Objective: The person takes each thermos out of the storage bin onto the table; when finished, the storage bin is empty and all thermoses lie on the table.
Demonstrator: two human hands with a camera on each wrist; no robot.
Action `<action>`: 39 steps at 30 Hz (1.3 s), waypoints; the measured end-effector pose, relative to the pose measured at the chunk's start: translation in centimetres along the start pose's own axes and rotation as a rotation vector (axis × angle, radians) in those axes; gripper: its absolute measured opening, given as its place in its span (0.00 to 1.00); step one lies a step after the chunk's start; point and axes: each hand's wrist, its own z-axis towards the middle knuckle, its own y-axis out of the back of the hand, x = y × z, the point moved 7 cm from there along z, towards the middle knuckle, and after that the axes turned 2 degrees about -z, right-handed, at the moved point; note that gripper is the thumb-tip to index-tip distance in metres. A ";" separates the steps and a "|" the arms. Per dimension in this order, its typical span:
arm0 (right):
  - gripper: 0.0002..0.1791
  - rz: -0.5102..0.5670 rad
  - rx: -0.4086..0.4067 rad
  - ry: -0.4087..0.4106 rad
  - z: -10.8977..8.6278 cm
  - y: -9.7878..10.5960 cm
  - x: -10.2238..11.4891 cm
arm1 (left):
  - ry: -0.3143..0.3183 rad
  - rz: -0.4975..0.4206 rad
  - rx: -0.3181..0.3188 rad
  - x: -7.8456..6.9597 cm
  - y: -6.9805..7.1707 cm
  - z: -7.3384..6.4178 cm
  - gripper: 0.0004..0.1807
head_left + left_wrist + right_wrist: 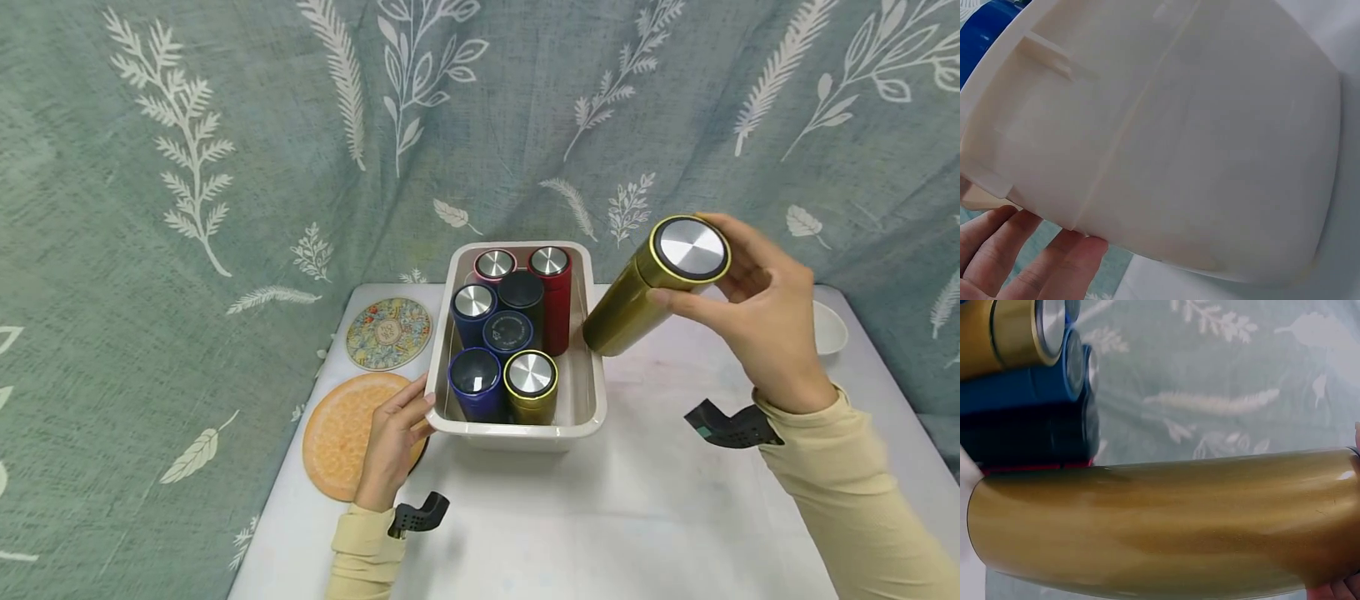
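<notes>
- Gold flask [633,307], tilted, gripped near its silver end [692,247] by the right hand [780,325]; lower end by the right edge of the white tub [517,432].
- Left hand [393,433]: fingers extended, touching the tub's left edge.
- Inside: seven upright flasks [508,332], another gold one [532,407] at the near edge.

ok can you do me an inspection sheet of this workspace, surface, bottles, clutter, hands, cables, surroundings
Surface: white table, bare in front of the bin.
Bottles: seven stand in the bin; gold bottle held tilted by its right rim, contact unclear.
Clutter: patterned disc and orange disc at left; white dish at right, partly hidden.
Left hand: touches the bin's left side.
Right hand: grips the gold bottle near its lid.
Cables: nothing seen.
Surroundings: green leaf-print cloth behind.
</notes>
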 end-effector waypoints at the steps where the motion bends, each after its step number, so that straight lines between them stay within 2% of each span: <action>1: 0.40 0.002 -0.013 0.003 0.1 0.4 -0.1 | -0.001 -0.001 0.002 0.0 0.0 0.0 0.26; 7: 0.38 -0.009 -0.103 -0.021 0.4 2.9 -2.0 | -0.009 0.001 -0.001 0.0 0.1 0.0 0.26; 18: 0.38 -0.065 -0.243 -0.212 0.1 7.9 -8.4 | 0.004 -0.008 -0.014 0.3 0.3 0.1 0.26; 23: 0.38 -0.151 -0.284 -0.316 0.0 9.4 -11.6 | 0.010 -0.015 -0.021 0.4 0.5 0.2 0.26; 27: 0.39 -0.323 -0.301 -0.396 -0.2 10.6 -13.6 | 0.012 -0.017 -0.015 0.4 0.6 0.3 0.26; 29: 0.40 -0.388 -0.321 -0.403 -0.2 11.1 -14.3 | 0.014 -0.027 -0.018 0.4 0.6 0.2 0.26; 31: 0.39 -0.403 -0.361 -0.390 0.0 11.7 -14.6 | 0.011 -0.032 -0.017 0.3 0.6 0.2 0.26; 35: 0.38 -0.343 -0.442 -0.342 0.5 12.6 -14.8 | -0.002 -0.032 -0.006 0.2 0.5 0.3 0.26; 39: 0.36 -0.335 -0.460 -0.318 1.1 13.1 -15.0 | -0.003 -0.039 -0.006 0.2 0.5 0.3 0.26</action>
